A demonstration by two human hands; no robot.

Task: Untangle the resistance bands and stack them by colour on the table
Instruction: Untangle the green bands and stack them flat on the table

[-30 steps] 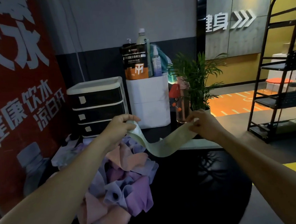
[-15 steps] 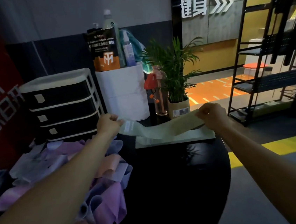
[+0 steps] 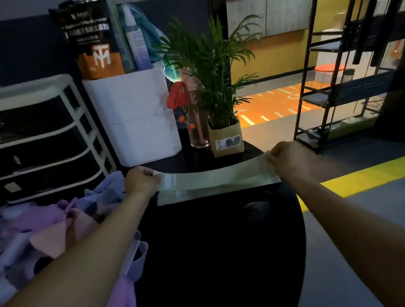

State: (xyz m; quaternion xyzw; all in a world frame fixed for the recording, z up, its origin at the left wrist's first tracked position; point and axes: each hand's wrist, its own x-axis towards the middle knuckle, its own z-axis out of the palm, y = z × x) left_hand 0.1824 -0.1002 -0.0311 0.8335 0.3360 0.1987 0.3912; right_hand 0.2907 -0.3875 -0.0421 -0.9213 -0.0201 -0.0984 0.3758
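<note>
My left hand (image 3: 141, 181) and right hand (image 3: 289, 160) each pinch one end of a pale green band (image 3: 214, 177), fingers curled tight, holding it stretched flat just above the green stack (image 3: 215, 191) on the black table (image 3: 219, 251). It feels light, limp and stretchy, so the ends are the place to grip or it will sag and fold. The tangled pile (image 3: 55, 234) of purple and pink bands waits at my left. Half a second ago the band still drooped; now it is taut and lower, nearly on the stack.

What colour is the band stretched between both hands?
Pale green band, clearest in the head view.
</note>
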